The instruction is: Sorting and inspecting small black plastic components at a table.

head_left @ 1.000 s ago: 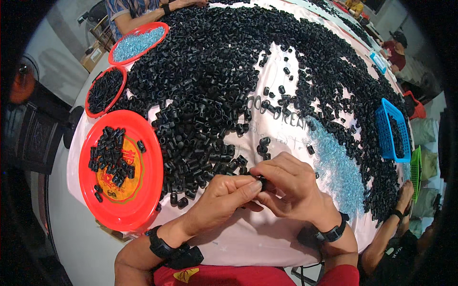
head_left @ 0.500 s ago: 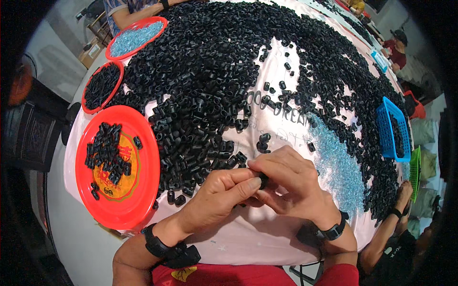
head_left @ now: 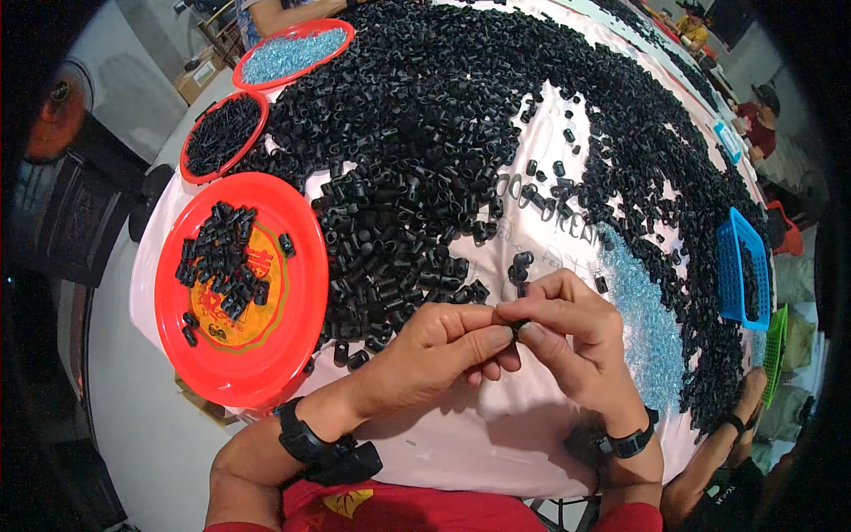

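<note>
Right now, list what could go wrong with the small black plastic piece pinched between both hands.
1. The small black plastic piece is held only by fingertips of the left hand and right hand; a slip could drop it into the heap of black plastic pieces, where it would be hard to find.
2. The round red plastic tray appears to overhang the table edge; the left forearm might knock it.

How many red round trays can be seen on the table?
3. The nearest red tray lies left of the left hand; a second, with black pieces, is behind it; a third, with light blue pieces, at the far edge. Others may be hidden.
</note>
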Motion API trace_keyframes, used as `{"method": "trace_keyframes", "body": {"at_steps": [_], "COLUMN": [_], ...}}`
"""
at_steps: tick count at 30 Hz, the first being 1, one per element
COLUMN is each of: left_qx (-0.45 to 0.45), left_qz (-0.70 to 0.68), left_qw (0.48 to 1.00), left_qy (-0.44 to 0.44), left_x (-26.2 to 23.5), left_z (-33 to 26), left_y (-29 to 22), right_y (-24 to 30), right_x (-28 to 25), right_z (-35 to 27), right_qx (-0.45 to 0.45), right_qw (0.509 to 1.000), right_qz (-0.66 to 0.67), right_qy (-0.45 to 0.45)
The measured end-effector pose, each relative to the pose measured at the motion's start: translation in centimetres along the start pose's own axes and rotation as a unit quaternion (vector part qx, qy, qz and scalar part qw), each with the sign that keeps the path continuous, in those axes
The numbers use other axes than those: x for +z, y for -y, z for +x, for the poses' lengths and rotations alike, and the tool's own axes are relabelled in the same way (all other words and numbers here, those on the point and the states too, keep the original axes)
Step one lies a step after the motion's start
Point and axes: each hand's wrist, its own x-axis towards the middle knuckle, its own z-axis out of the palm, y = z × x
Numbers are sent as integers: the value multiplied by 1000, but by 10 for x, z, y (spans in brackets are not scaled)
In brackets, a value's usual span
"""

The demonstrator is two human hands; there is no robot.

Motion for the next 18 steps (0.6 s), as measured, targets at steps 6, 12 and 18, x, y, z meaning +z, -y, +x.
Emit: {"method": "trace_keyframes", "body": {"at_steps": [6, 12, 18], "left_qx": [-5, 4, 21], "left_qz": [-2, -19, -56], "left_qw": [998, 1000, 998], "left_qy": [61, 22, 0], "left_x": [-4, -2, -3], "left_z": [0, 1, 2], "left_y": [-4, -3, -3], "right_y": [-1, -6, -12], "right_x": [-1, -5, -3], "right_z": [-3, -1, -1], "right_qx": [103, 22, 27], "right_qw": [973, 992, 994], "right_qz": [204, 126, 100], "right_qy": [10, -4, -33]}}
